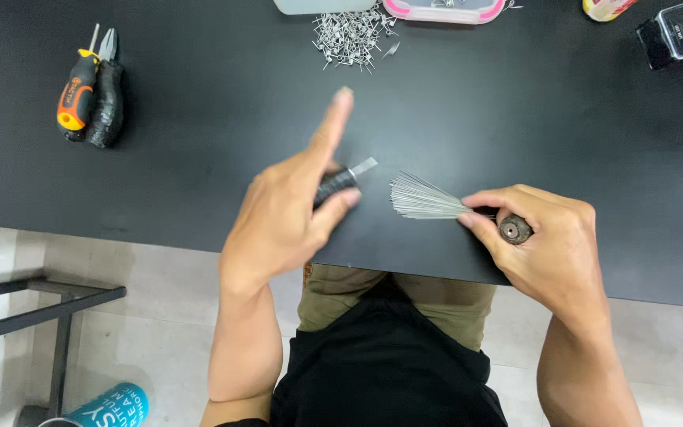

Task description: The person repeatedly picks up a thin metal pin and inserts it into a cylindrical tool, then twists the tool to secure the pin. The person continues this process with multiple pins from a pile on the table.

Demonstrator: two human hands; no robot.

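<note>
Two hands work over the black counter (199, 158): the left hand (286, 213) grips a dark-handled tool (340, 182), forefinger raised, while the right hand (547, 245) pinches one fanned bundle of thin wires (424, 199) (too many to count). Keeping the fan flat should help single out a wire. One screwdriver (77, 91) and one pair of pliers (107, 99) lie far left.

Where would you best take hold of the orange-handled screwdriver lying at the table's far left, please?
Grip the orange-handled screwdriver by its thick handle, coming from its left: its thin shaft points away from the person, and the black pliers lie tight against its right side.
</note>
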